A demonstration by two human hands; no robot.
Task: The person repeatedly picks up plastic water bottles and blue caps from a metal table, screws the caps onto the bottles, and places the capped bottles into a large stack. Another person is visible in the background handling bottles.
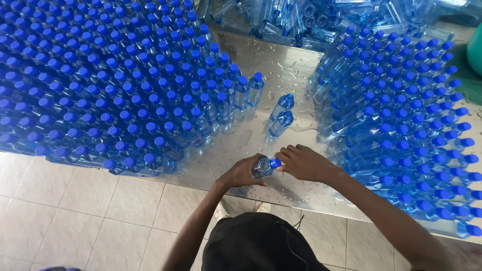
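Capping far advanced: left hand (244, 173) grips a clear bottle (262, 167) above the wet tabletop (281, 65) while right-hand fingers (287, 156) pinch its blue cap (275, 162); capped rows (110, 75) flank two loose bottles (281, 114) behind.

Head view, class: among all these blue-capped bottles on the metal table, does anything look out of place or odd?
Yes. Two uncapped bottles stand alone in the gap between the capped blocks, and water droplets are spilled across the metal table. The left hand holds one bottle; the right hand is at its cap.
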